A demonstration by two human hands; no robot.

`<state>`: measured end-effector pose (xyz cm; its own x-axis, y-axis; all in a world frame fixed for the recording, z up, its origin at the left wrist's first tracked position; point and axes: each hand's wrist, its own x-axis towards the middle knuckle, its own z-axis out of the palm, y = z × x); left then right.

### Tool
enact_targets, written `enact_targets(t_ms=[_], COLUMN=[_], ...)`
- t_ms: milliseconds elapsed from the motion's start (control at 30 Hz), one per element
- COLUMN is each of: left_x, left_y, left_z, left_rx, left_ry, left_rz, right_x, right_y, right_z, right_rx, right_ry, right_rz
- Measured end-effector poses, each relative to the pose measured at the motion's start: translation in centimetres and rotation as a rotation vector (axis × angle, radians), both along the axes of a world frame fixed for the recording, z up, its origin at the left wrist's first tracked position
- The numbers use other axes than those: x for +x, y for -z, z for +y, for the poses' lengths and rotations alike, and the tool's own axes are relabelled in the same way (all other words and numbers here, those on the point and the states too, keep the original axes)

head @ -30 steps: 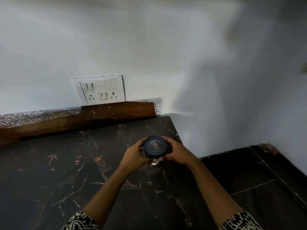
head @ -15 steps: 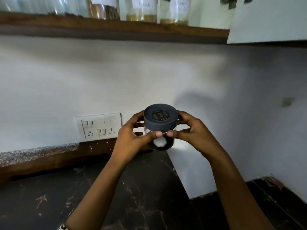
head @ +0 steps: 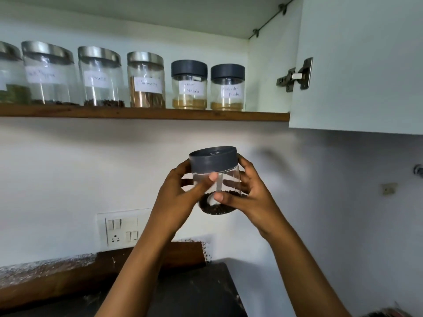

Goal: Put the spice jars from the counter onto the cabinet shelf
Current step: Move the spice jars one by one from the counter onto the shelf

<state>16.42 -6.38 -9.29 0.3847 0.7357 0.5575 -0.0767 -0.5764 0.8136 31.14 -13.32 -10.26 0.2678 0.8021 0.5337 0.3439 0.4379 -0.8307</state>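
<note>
While my left hand (head: 176,202) and right hand (head: 254,200) both grip the grey-lidded jar (head: 212,161) of dark seeds, I see it held below the cabinet shelf (head: 137,113).

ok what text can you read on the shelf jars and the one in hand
"Cloves" (faint): clove jar
"Cinnamon": cinnamon-stick jar
"Garam Masala": left grey-lidded jar
"Coriander Powder": right grey-lidded jar
Steel-lidded jar left of cloves: label too blurred
Held peppercorn jar: no label showing

The kitchen corner before me.
A white wall (head: 68,168) faces me, a switch panel (head: 122,227) set in it above the wooden strip (head: 57,277) edging my dark desk (head: 194,294); upper right, a cabinet door (head: 366,76) stands open, showing its hinge (head: 295,75).
</note>
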Motion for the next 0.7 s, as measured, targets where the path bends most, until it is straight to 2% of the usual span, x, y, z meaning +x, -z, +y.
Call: enact_targets(t_ms=[100, 167, 333, 400, 500, 600, 667, 700], left_x=[1.4, 2.1, 2.7, 2.4, 1.5, 1.1, 1.5, 1.8], left_y=[-1.1, -1.8, -3.3, -3.8, -4.5, -4.6, -4.2, -4.1], left_z=[-0.8, -0.9, -0.5, -0.8, -1.3, -1.5, -2.2, -2.6], left_rx=[0.090, 0.110, 0.094, 0.039, -0.062, -0.152, -0.181, -0.160], left_ry=[-0.139, -0.181, -0.130, -0.046, 0.116, 0.272, 0.284, 0.242], left_rz=[0.114, 0.127, 0.072, 0.013, -0.052, -0.088, -0.092, -0.075], right_x=[-0.3, -0.5, 0.2, 0.8, 2.2, 2.7, 2.5, 2.3], right_y=[-0.4, -0.7, -1.6, -2.3, -2.7, -2.8, -2.6, -2.7], right_z=[0.9, 1.3, 0.4, -0.7, -1.5, -1.8, -2.0, -2.3], right_rx=[0.097, 0.150, 0.189, 0.173, 0.122, 0.002, -0.001, 0.027], right_ry=[0.077, 0.144, 0.177, 0.102, -0.107, -0.308, -0.321, -0.260], right_rz=[-0.027, -0.063, -0.132, -0.056, 0.192, 0.252, 0.273, 0.274])
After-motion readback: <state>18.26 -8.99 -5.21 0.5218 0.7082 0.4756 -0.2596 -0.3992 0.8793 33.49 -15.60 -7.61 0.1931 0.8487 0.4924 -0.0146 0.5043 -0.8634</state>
